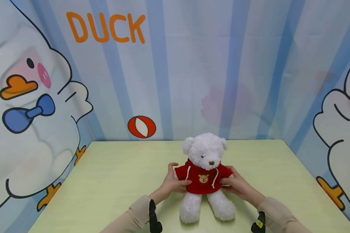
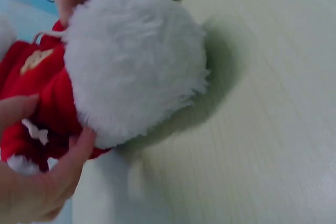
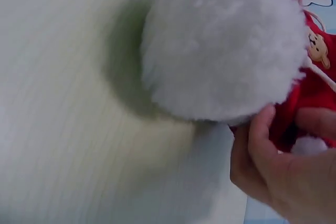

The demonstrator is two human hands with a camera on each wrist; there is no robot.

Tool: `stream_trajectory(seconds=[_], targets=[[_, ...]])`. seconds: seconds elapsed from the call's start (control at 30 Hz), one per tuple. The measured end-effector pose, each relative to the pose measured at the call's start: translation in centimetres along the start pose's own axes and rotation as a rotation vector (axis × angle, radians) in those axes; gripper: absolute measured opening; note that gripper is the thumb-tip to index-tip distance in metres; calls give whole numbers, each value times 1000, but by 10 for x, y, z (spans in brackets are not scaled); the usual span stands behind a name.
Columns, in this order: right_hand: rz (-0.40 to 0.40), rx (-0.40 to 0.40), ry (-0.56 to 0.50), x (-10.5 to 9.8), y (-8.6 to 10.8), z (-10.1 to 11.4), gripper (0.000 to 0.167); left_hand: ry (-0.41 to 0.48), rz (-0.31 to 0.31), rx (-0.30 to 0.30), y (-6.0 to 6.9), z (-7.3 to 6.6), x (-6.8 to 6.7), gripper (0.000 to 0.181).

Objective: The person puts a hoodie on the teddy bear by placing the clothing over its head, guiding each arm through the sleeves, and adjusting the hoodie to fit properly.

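A white teddy bear [image 1: 207, 150] in a red hoodie sits upright on the pale yellow-green table, facing the head camera. The hoodie [image 1: 198, 187] has white drawstrings and a small bear-face patch on its chest. My left hand [image 1: 173, 182] grips the bear's side and arm at the left of the head view, thumb across the front. On the other side my right hand [image 1: 239, 185] holds the bear the same way. Both wrist views show the fluffy head [image 2: 136, 59] close up, with the left fingers [image 2: 68, 169] and right fingers [image 3: 262, 140] against the red cloth.
The table [image 1: 128, 168] runs back to a blue-striped cloth backdrop [image 1: 186, 64] printed with ducks, the word DUCK and a red-and-white ball [image 1: 141, 127]. Dark straps [image 1: 154, 218] sit on both wrists.
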State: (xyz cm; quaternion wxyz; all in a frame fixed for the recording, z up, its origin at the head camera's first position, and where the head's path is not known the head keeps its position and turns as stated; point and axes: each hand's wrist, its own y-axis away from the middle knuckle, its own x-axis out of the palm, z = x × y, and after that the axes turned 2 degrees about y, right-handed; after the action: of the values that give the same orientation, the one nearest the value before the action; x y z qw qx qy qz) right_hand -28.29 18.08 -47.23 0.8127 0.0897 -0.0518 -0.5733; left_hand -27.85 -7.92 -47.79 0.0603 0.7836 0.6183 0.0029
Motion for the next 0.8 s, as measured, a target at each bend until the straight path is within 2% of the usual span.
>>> stream_trajectory(seconds=[0.1, 0.17, 0.23, 0.27, 0.3, 0.37, 0.47, 0.57, 0.67, 0.7, 0.8], targets=[[-63, 72, -90, 8, 1, 2, 48, -282, -78, 120, 4, 0, 6, 81], [-88, 132, -131, 11, 1, 3, 31, -525, -138, 204, 6, 0, 9, 84], [-74, 188, -147, 12, 0, 3, 7, -753, -181, 289, 7, -1, 11, 89], [-58, 212, -156, 12, -2, 3, 6, -840, -192, 320, 7, -2, 12, 93], [-48, 241, -174, 11, -3, 3, 13, -925, -200, 355, 7, -4, 13, 96], [-30, 287, -206, 10, -5, 2, 19, -1032, -172, 422, 6, -8, 14, 103], [-34, 333, -325, 10, -6, 2, 13, -1067, -98, 434, 3, -12, 13, 110], [-37, 348, -401, 8, -9, 0, 2, -1019, -55, 403, 1, -11, 10, 112], [25, 336, -484, -1, -18, -8, 15, -941, -34, 398, -3, -7, 6, 115], [91, 328, -552, -7, -24, -14, 16, -918, -27, 399, -3, -6, 4, 116], [165, 383, -760, -14, -29, -17, 19, -851, -4, 396, -6, -1, 1, 118]])
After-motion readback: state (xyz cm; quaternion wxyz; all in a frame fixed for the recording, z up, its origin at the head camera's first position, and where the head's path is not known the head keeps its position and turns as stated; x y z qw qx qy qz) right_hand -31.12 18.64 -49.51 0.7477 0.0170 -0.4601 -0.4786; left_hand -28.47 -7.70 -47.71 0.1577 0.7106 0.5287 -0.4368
